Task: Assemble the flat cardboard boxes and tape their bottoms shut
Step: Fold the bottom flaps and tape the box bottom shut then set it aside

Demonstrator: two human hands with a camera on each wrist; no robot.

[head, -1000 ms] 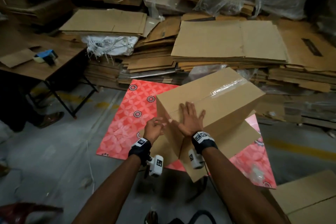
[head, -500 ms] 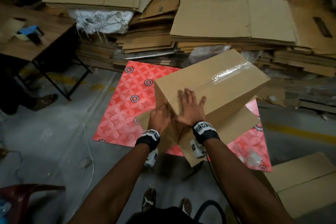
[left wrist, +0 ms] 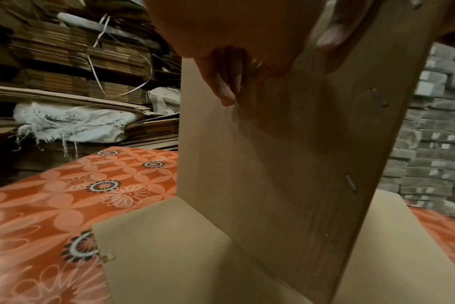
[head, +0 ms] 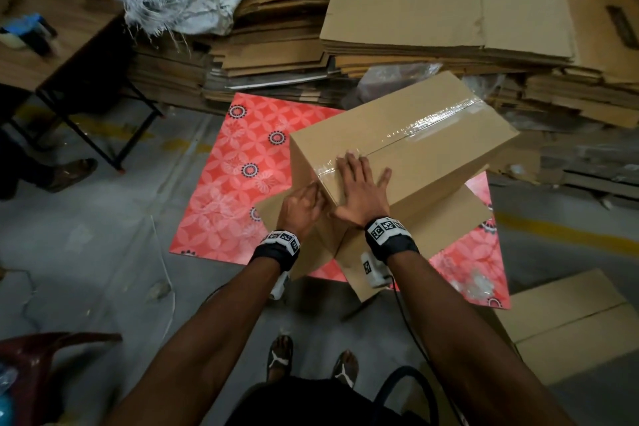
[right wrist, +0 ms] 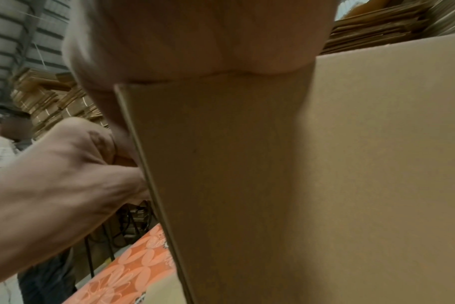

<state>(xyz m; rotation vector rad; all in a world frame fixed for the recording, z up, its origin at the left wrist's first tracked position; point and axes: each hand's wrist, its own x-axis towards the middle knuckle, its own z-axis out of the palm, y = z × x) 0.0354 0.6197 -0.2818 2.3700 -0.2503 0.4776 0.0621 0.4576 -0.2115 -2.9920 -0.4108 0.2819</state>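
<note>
While the box (head: 408,156) stands upside down on the red mat (head: 224,190), clear tape (head: 432,121) already seals its bottom; the flat right hand (head: 359,190) presses the tape's end, the left hand (head: 301,207) seemingly pinches it at the side. More flat cardboard (head: 446,3) awaits.

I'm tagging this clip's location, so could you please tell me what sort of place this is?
Probably a warehouse or packing area: stacks of flattened cardboard line the back, a taped box stands on a patterned mat over bare concrete floor.
</note>
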